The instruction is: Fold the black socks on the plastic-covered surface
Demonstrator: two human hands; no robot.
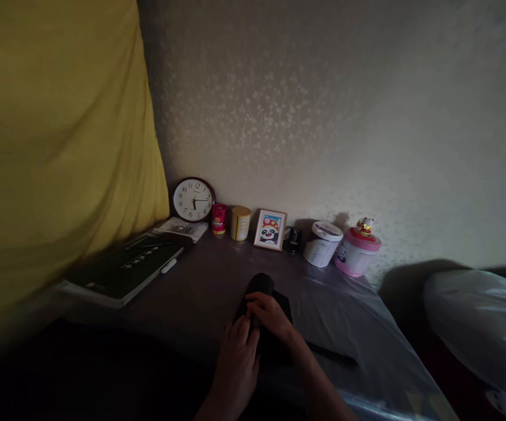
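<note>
Both hands meet over a dark object (260,284) with a rounded far end, near the front of the table. My left hand (238,351) has its fingers bent and pressed together against the object's near part. Above it on the right, my right hand (268,314) is closed, its fingertips touching the object beside the left fingers. A flat black piece (284,303) shows under the right hand. To the right, a thin black strip (331,353) lies on the table. The picture is too dark to tell the object's details.
Along the wall stand a clock (193,199), a red can (219,220), a yellow can (240,223), a framed panda picture (270,229), a white tub (322,245) and a pink-lidded tub (355,254). A green book (132,264) lies left on the table (209,280); a yellow curtain (59,128) hangs beside it.
</note>
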